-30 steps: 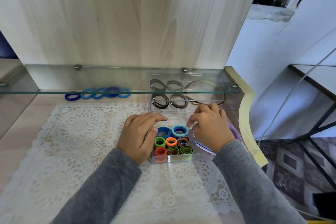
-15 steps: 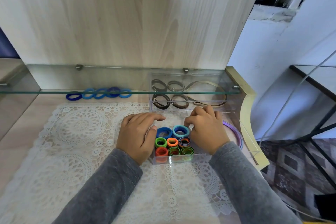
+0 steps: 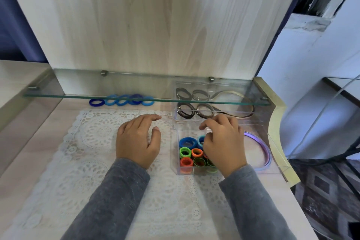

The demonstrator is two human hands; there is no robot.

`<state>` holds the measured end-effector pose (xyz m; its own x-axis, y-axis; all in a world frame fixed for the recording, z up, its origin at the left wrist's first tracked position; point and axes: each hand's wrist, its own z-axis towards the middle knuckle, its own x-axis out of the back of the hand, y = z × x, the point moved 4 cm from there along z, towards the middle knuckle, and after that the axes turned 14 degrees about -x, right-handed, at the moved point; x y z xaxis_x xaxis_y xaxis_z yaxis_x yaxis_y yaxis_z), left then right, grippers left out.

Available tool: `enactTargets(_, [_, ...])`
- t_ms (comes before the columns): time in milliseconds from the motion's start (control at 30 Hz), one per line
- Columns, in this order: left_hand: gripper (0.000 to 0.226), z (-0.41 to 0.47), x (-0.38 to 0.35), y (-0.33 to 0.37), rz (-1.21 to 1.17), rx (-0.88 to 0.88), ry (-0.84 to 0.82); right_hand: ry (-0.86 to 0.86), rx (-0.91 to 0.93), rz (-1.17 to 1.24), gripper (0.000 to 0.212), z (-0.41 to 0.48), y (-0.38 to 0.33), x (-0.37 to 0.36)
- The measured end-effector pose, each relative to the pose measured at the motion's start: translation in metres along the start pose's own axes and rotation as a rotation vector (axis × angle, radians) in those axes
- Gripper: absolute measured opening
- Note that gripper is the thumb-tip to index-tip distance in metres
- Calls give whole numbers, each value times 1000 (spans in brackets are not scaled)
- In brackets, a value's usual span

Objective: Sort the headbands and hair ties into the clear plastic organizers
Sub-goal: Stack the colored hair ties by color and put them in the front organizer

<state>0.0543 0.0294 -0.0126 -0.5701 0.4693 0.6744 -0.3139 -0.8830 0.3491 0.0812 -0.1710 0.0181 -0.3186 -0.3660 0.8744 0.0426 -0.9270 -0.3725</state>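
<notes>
Hair ties sit packed in the small clear box; right hand curls over them, whether pinching one I can't tell, left hand lies relaxed on the lace beside it. Unsteadied, the box might tip and spill

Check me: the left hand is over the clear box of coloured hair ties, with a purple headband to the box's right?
No: the head view shows the right hand over the clear box of hair ties; the left hand is beside it. The purple headband lies as stated.
</notes>
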Motion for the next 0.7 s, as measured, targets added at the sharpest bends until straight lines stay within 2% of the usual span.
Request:
enactTargets(200, [43, -12, 16, -26, 110, 36, -62, 41, 160, 31, 35, -27, -59, -17])
enactTargets(300, [55, -20, 21, -39, 178, 83, -143, 20, 208, 23, 28, -33, -79, -28])
enactTargets(433, [73, -30, 24, -58, 245, 158, -271, -16, 259, 18, 28, -42, -102, -41])
enactTargets(567, [82, -36, 33, -71, 280, 203, -324, -118, 273, -22, 40, -51, -117, -61])
enactTargets(700, [87, -40, 34, -85, 311, 259, -411, -334, 221, -72, 56, -50, -125, -84])
